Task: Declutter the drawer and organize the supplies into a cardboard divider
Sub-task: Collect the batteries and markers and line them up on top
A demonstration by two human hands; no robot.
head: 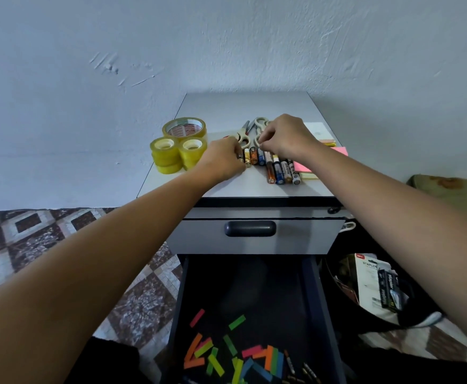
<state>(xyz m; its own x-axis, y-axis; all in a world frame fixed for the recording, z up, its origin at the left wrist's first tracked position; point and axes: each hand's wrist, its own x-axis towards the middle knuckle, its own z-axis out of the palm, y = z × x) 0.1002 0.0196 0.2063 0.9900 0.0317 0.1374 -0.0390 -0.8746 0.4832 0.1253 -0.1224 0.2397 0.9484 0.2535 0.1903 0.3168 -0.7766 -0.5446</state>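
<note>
On the grey cabinet top [254, 189], a row of mixed cylindrical batteries [275, 167] lay between yellow clear-tape rolls [178, 145] and pink and yellow sticky-note pads [338, 151]. Cream-handled scissors [243, 134] lay just behind. The left hand [222, 159] curled its fingers on the row's left end. The right hand [286, 135] pinched narrowly above the batteries; what it held I cannot tell. Below, the open dark drawer [254, 286] held coloured paper strips [226, 353].
</note>
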